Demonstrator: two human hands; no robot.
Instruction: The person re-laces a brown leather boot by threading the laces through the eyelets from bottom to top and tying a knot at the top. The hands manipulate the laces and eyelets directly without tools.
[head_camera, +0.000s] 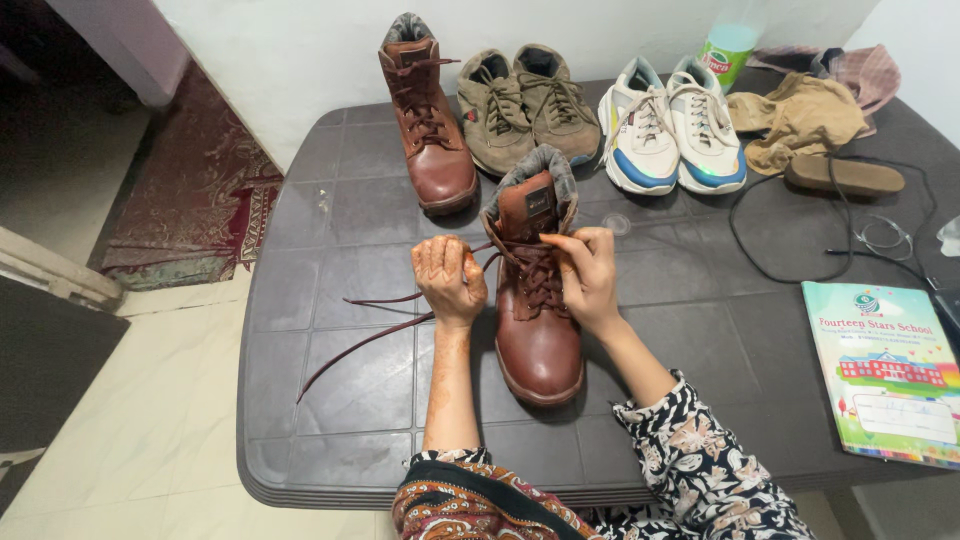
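A brown leather boot (538, 335) stands on the dark table (330, 400) in front of me, toe toward me. My left hand (449, 280) sits at the boot's left side, fingers closed on its dark red lace (360, 342), whose loose end trails left across the table. My right hand (583, 275) rests on the boot's right side, pinching the lace near the upper eyelets. A matching brown boot (432, 130) stands farther back, laced.
At the back stand a pair of olive shoes (525, 105) and a pair of white sneakers (670, 125). Right of them lie a tan cloth (800, 120), a brush (843, 175), a black cable (760, 255) and a green bottle (726, 50). A colourful booklet (885, 370) lies at right.
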